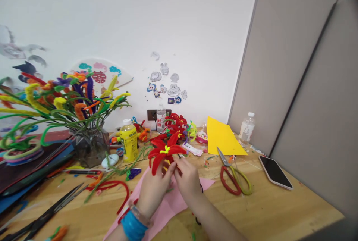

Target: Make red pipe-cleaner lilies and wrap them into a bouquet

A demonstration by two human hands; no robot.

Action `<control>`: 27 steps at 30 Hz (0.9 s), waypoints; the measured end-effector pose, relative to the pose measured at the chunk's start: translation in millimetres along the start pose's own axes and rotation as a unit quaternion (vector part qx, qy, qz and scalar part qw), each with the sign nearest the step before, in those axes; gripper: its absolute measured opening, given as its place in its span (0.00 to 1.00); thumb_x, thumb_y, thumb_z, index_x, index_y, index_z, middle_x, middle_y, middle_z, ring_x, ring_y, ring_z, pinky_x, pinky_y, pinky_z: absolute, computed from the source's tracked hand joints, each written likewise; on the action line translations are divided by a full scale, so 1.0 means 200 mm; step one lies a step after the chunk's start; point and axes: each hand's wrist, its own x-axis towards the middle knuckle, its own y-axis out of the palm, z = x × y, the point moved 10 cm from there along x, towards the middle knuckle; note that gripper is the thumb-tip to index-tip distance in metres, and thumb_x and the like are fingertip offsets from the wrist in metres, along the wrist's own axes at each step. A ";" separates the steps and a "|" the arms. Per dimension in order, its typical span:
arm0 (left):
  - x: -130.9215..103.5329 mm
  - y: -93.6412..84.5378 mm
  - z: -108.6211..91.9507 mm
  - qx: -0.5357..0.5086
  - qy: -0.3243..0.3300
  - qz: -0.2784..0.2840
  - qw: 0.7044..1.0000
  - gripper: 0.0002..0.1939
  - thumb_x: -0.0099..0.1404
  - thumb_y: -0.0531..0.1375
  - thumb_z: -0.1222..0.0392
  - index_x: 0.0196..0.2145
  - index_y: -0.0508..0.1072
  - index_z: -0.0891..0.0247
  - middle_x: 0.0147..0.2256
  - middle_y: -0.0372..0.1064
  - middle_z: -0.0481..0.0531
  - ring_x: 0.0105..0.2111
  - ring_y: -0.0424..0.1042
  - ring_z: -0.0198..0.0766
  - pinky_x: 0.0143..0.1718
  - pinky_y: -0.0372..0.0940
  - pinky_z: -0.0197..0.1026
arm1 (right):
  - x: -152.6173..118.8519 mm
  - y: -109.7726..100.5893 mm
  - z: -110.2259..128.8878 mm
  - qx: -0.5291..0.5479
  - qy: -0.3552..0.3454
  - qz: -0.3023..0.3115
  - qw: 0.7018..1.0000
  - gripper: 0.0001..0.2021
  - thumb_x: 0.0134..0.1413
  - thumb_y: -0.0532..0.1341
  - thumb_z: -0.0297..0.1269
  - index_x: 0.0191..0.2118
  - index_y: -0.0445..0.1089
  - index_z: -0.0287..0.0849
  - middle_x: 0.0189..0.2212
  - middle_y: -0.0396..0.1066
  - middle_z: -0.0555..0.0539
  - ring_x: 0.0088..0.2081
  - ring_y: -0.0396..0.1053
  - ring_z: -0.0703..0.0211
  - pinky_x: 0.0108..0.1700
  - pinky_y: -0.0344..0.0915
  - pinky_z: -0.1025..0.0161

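Item: red flower [166, 150] with yellow centre, raised above pink sheet [173, 202]. Our left hand [153, 187]: gripping flower from beneath, fingers partly hidden by petals. Our right hand [188, 178]: fingers curled at flower's base; whether gripping, we cannot tell. To right: scissors [226, 162], red and yellow handles; phone [275, 172] farther out. To left: yellow-labelled bottle [129, 142], upright.

The fingers [169, 172] hold a red flower [166, 151] above a pink sheet [173, 204].
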 end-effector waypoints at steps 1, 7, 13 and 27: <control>0.02 -0.02 0.00 0.004 0.011 -0.011 1.000 0.06 0.55 0.57 0.55 0.29 0.67 0.59 0.27 0.68 0.51 0.29 0.68 0.42 0.30 0.63 0.41 | 0.00 0.01 0.00 -0.011 -0.009 0.007 1.000 0.17 0.51 0.51 0.26 0.43 0.72 0.42 0.30 0.72 0.42 0.32 0.70 0.53 0.34 0.65 0.58; 0.08 -0.03 0.06 -0.016 -0.039 0.029 0.999 0.13 0.56 0.54 0.50 0.20 0.63 0.61 0.20 0.62 0.47 0.22 0.65 0.39 0.25 0.62 0.41 | 0.01 0.04 0.00 0.076 0.016 0.044 0.996 0.13 0.51 0.55 0.30 0.41 0.72 0.45 0.32 0.73 0.45 0.34 0.70 0.54 0.38 0.65 0.59; 0.05 0.02 0.07 -0.170 -0.087 0.079 0.978 0.17 0.56 0.55 0.46 0.23 0.62 0.63 0.20 0.59 0.43 0.21 0.61 0.33 0.24 0.58 0.36 | 0.00 0.16 -0.12 0.387 0.231 0.108 0.886 0.14 0.45 0.61 0.40 0.38 0.64 0.40 0.15 0.67 0.55 0.16 0.62 0.65 0.19 0.56 0.70; 0.05 0.01 0.09 0.026 -0.134 0.102 0.985 0.17 0.52 0.54 0.45 0.18 0.62 0.62 0.16 0.62 0.46 0.17 0.64 0.36 0.21 0.57 0.38 | -0.03 0.03 0.12 -0.102 -0.166 0.008 0.981 0.10 0.59 0.48 0.30 0.43 0.62 0.39 0.28 0.72 0.45 0.28 0.69 0.58 0.30 0.64 0.64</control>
